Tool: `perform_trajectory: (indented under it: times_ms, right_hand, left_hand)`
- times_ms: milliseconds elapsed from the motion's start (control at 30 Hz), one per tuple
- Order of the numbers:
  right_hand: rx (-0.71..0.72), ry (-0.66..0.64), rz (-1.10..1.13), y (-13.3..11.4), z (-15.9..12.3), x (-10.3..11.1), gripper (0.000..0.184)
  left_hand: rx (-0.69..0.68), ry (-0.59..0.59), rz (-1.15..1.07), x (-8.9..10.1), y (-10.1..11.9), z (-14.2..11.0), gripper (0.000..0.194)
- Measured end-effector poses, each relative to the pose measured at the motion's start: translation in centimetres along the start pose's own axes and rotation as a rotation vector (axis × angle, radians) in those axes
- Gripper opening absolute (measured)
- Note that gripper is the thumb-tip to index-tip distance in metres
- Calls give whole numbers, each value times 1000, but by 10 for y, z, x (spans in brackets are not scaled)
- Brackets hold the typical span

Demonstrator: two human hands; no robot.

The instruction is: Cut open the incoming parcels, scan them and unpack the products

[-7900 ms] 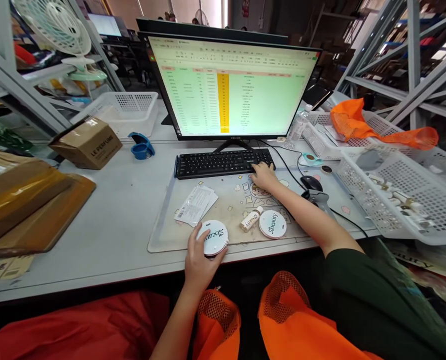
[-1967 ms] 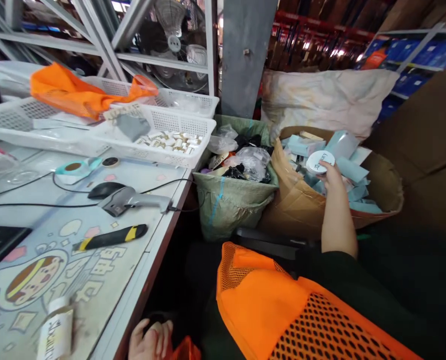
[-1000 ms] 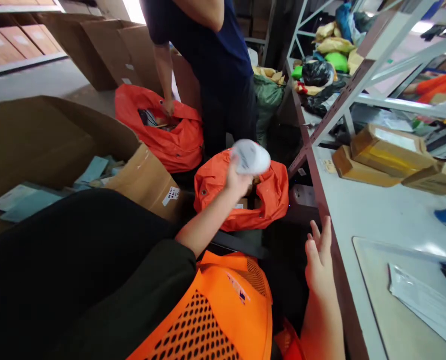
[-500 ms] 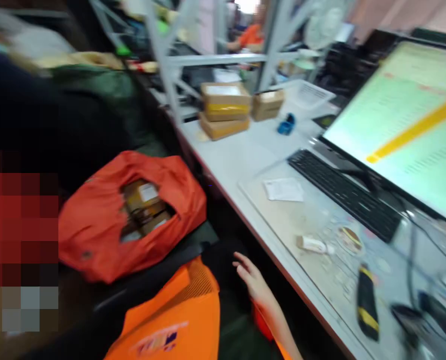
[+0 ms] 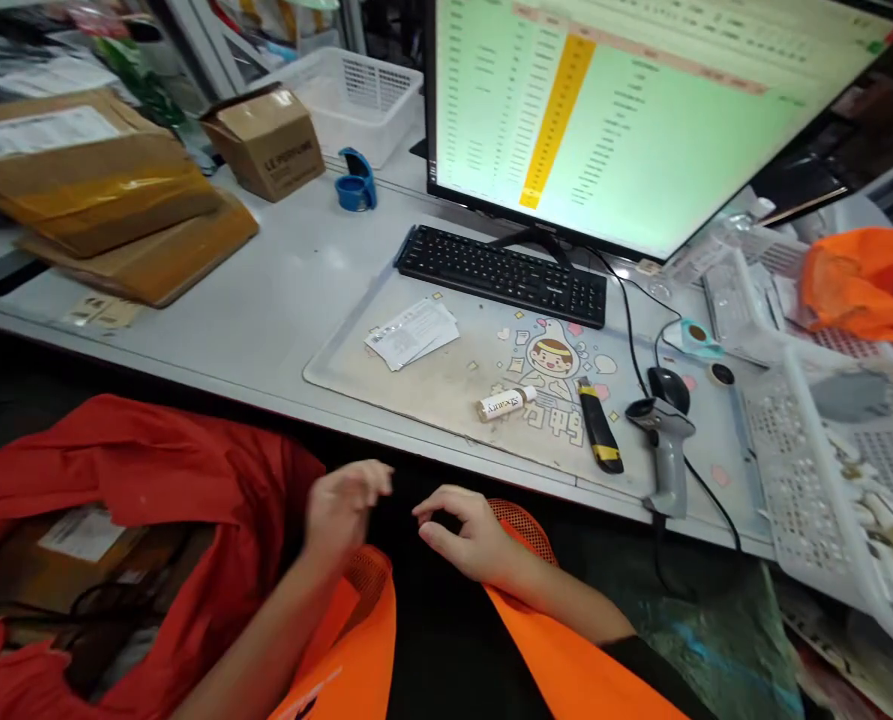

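Observation:
Past the front edge of the desk (image 5: 266, 370), both hands are in the air over my lap. My left hand (image 5: 345, 505) is slightly blurred, with loosely bent fingers and nothing seen in them. Beside it, my right hand (image 5: 465, 530) is curved, its thumb apart from the fingers and nothing between them. On the desk mat (image 5: 356, 375) in front of them lie a small labelled bottle (image 5: 506, 403), some white paper slips (image 5: 414, 333) and a black-and-yellow utility knife (image 5: 600, 427). The red bag (image 5: 258, 490) with cartons inside is near my left forearm.
A keyboard (image 5: 502, 272) and monitor (image 5: 611, 120) stand behind the mat. At the right are a barcode scanner (image 5: 667, 450), a mouse (image 5: 669, 390) and white baskets (image 5: 806, 470). Cartons (image 5: 116, 180), a perfume box (image 5: 270, 145) and a blue tape dispenser (image 5: 356, 182) sit at the left.
My view has swung right toward the monitor, and the red bag has shifted to the lower left. Both hands now show side by side; only one was plainly visible before.

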State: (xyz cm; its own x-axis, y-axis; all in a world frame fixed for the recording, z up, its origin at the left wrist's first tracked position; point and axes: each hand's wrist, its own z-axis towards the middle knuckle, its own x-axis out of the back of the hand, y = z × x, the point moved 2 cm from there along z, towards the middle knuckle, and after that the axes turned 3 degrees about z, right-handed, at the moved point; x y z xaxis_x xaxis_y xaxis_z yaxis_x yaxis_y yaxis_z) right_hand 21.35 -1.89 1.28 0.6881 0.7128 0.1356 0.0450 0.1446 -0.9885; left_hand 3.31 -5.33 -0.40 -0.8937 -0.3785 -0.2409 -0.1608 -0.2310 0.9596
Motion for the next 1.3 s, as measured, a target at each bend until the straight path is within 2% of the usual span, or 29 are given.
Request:
perform_trajectory:
  times_ms: [100,200,267,367,600,733,800,867,900,933,1000,1067,1133,1167,1200,1233,1300]
  right_hand:
    - [238,265,-269,-4,-10,5,19]
    - [246,422,-418,-6,-26,8,14]
    - [204,470,-433,-7,-37,6,14]
    - [143,502,-409,-7,-53,2,13]
    - [16,605,-638,1,-94,4,14]
    - [-38,677,-597,2,-111,-5,18]
    - [-50,709,-573,-1,-123,-2,22]
    - [-117,811,-588,-11,-151,17,24]
    - [-191,917,-630,-20,-174,32,26]
    - [-279,1043,-680,-32,-203,49,28]
    - [-489,1386,-853,-63,-276,89,34]
    - [-554,1570,-940,-91,-346,132,46]
    - [-725,1609,-1196,-109,-396,174,57]
    - [-801,1629,-1254,-112,-410,191,64]
    - [-844,1634,-1284,-113,-415,205,67]
    - [-848,1644,-1248,-110,-411,214,67]
    - [-768,1637,-1072,-97,-383,222,63]
  left_hand:
    - [192,-237,-61,-38,-17,-13,75]
    - [354,-378,-71,-71,-30,-20,82]
    - [425,-447,-68,-83,-35,-25,83]
    - [514,-545,-52,-85,-39,-34,83]
    - [746,-804,-29,-67,-33,-51,83]
    - [751,-969,18,-62,-26,-57,79]
    - [737,-1023,55,-58,-23,-56,79]
    - [674,-1018,135,-51,-17,-44,75]
    - [602,-993,193,-48,-12,-32,70]
    - [498,-956,256,-46,-5,-17,63]
    - [222,-867,382,-49,12,19,50]
    - [-70,-789,520,-65,28,55,43]
    - [-260,-759,714,-93,35,86,43]
    - [-271,-765,824,-109,33,100,44]
    - [-222,-760,913,-123,28,112,44]
    - [-133,-758,954,-136,22,122,41]
    - [54,-745,927,-154,10,134,30]
